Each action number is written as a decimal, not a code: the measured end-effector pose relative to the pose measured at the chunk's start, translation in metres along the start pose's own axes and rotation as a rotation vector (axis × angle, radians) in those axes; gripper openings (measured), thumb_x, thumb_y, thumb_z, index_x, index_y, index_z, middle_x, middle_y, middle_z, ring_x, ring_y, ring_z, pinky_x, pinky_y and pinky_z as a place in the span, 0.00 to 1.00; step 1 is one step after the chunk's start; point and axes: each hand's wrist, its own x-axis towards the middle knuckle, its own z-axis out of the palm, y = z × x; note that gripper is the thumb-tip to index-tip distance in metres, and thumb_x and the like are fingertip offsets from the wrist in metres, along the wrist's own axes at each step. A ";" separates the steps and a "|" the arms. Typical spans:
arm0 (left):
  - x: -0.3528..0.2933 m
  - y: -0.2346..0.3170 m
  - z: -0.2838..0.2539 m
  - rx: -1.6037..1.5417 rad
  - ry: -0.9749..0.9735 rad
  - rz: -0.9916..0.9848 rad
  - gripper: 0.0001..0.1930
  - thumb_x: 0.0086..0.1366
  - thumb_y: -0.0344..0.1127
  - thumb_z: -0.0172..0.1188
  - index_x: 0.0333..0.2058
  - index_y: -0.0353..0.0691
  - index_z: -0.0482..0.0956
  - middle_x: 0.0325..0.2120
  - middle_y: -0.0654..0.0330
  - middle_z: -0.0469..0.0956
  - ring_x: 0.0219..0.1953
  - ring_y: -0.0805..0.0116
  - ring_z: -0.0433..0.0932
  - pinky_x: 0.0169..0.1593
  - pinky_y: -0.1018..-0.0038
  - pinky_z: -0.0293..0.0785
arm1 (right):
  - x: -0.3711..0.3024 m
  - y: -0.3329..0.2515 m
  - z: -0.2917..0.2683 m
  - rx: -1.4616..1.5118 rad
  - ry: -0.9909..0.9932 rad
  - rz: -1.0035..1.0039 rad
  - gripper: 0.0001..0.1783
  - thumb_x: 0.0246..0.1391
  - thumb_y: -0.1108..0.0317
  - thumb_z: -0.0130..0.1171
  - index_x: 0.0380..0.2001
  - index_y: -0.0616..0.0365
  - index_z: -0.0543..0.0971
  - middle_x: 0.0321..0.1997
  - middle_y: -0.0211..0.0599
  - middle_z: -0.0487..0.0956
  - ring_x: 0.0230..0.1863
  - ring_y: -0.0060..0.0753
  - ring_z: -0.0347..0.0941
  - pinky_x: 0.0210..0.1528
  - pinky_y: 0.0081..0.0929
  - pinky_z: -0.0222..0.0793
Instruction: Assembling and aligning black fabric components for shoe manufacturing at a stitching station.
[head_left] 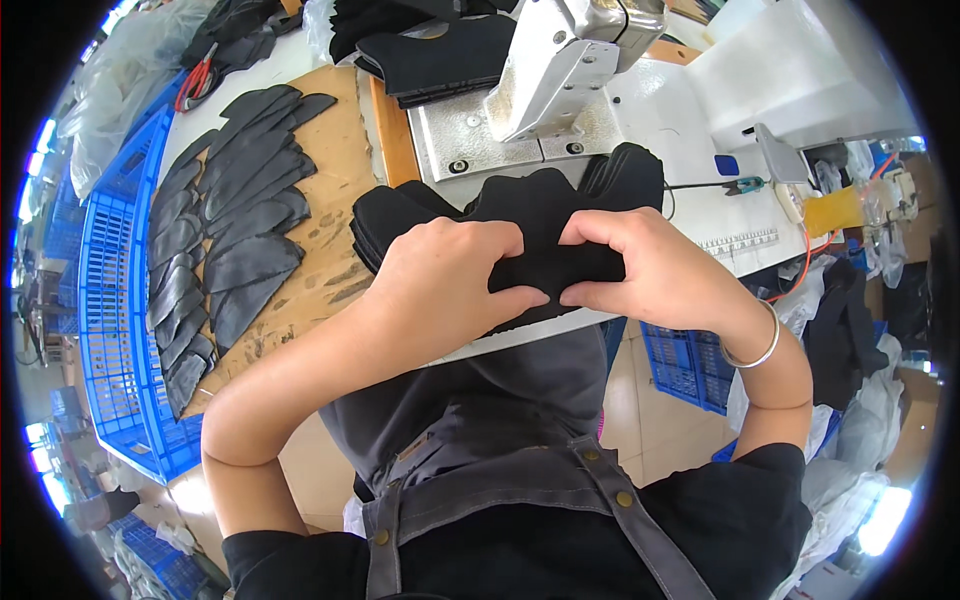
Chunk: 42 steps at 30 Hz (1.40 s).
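A stack of black shaped fabric pieces (545, 235) with wavy edges lies at the front of the white sewing table, below the base of a sewing machine (548, 85). From the left, my left hand (445, 275) curls thumb and fingers onto the stack's near middle. Facing it, my right hand (650, 265) grips the same pieces, its thumb tip close to the other thumb. Both hands are closed on the fabric; how many layers they hold cannot be told. A bracelet circles my right wrist.
Left, overlapping dark leaf-shaped pieces (255, 190) cover a brown board (335, 190) beside a blue crate (105, 300). Red-handled scissors (195, 82) lie behind. Another black stack (440, 55) sits by the machine. Right are a ruler strip (742, 241) and a thin tool (738, 186).
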 end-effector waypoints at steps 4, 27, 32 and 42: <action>-0.001 -0.003 0.004 0.000 0.044 0.044 0.17 0.53 0.45 0.67 0.32 0.36 0.78 0.22 0.50 0.79 0.29 0.49 0.79 0.34 0.61 0.75 | 0.000 0.000 0.002 -0.024 0.040 -0.065 0.18 0.41 0.71 0.70 0.35 0.64 0.74 0.27 0.46 0.77 0.27 0.46 0.74 0.32 0.30 0.68; -0.009 -0.017 -0.015 0.036 -0.028 0.085 0.15 0.57 0.42 0.65 0.26 0.37 0.73 0.17 0.56 0.74 0.22 0.55 0.75 0.26 0.65 0.67 | 0.006 -0.011 0.002 -0.190 0.036 0.008 0.20 0.36 0.70 0.72 0.32 0.62 0.72 0.20 0.48 0.72 0.20 0.44 0.69 0.25 0.29 0.63; -0.009 -0.019 -0.014 0.044 -0.016 0.092 0.15 0.57 0.43 0.65 0.26 0.37 0.73 0.17 0.56 0.75 0.23 0.55 0.76 0.27 0.65 0.67 | 0.007 -0.009 0.004 -0.213 0.048 -0.032 0.21 0.37 0.67 0.71 0.35 0.64 0.74 0.20 0.52 0.74 0.24 0.52 0.74 0.28 0.36 0.67; -0.014 -0.018 -0.011 0.052 -0.013 0.081 0.15 0.57 0.43 0.65 0.27 0.38 0.73 0.20 0.56 0.76 0.26 0.54 0.77 0.28 0.66 0.69 | 0.006 -0.007 0.008 -0.198 0.083 -0.057 0.22 0.34 0.70 0.73 0.32 0.63 0.72 0.24 0.48 0.74 0.25 0.47 0.70 0.30 0.30 0.65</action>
